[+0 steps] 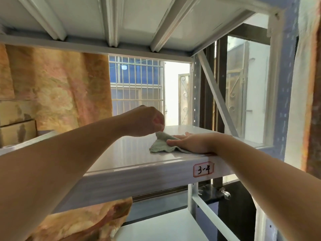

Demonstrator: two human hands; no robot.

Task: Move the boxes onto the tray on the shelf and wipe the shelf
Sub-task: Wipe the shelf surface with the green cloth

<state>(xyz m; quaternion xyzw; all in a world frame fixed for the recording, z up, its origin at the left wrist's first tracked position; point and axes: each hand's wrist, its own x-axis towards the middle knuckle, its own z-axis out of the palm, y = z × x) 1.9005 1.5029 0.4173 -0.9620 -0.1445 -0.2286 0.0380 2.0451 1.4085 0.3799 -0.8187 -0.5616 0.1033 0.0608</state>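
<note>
At the shelf's [121, 159] front edge the right hand [191, 142] is pressing flat on the cloth [159, 146] while the left hand [147, 120] is pinching its far corner. Tugging against that press is risking bunching; boxes [17, 126] are sitting far left.

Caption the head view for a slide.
The right hand presses a green cloth flat on the white shelf while the left hand pinches its corner.

A red-bordered label [203, 169] on the shelf's [139, 178] front edge reads "3-4" in handwriting.
</note>
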